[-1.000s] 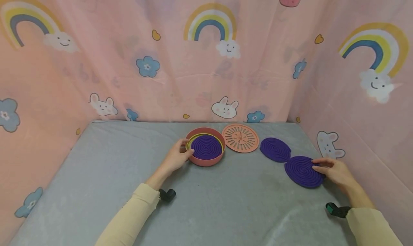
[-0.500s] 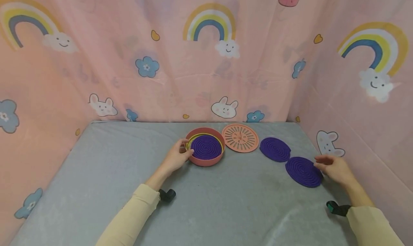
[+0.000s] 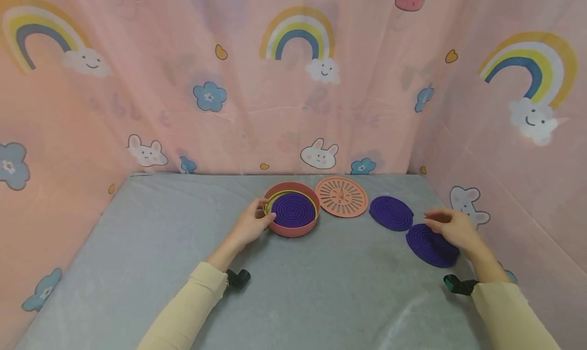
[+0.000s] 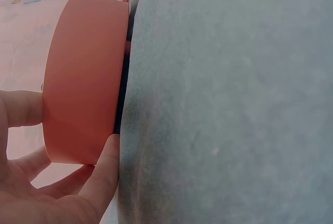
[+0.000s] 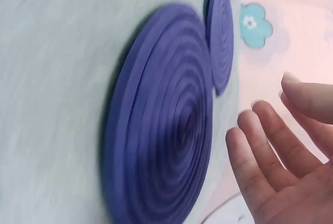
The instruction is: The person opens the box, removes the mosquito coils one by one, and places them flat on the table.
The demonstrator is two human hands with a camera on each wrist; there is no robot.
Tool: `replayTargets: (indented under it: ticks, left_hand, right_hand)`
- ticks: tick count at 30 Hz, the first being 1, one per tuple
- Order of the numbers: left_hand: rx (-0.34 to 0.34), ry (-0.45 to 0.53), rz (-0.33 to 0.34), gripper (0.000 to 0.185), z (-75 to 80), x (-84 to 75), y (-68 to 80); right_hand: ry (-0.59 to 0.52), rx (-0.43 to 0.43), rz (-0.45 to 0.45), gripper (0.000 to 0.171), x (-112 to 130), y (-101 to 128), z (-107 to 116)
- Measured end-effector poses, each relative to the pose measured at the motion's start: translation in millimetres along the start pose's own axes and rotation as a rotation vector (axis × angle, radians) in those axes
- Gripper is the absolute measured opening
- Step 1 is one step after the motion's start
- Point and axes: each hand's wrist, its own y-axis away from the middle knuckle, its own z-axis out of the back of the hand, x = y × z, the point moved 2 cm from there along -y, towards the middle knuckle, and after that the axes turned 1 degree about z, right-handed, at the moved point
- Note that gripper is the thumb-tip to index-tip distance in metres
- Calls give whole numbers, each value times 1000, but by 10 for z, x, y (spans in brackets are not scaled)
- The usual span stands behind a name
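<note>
Person's left forearm [image 3: 188, 304] reaches forward and inward, sleeve ending short of the bare wrist. Left hand [image 3: 249, 221]: thumb and fingers bent in a grip. Right forearm [image 3: 513, 314] slants forward and inward, likewise sleeved. Right hand [image 3: 451, 227]: raised, holding nothing; fingers loosely bent. I cannot tell whether thumb and index finger touch.

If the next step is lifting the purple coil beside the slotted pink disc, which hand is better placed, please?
Probably the right hand: its fingers hold nothing and it is close to that purple coil. The left hand is farther away and grips the round pink container.
</note>
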Motion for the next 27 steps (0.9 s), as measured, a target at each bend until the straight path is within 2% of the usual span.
replayTargets:
  ticks: [9, 19, 27]
  left_hand:
    - [-7, -10, 13, 50, -2, 1, 0]
    - [-8, -11, 5, 51, -7, 21, -14]
    - [-4, 12, 6, 50, -12, 20, -24]
  right_hand:
    - [-124, 18, 50, 46, 309, -228, -256]
    - [-123, 90, 43, 45, 763, -417, -586]
    - [-184, 119, 57, 45, 1015, -537, -812]
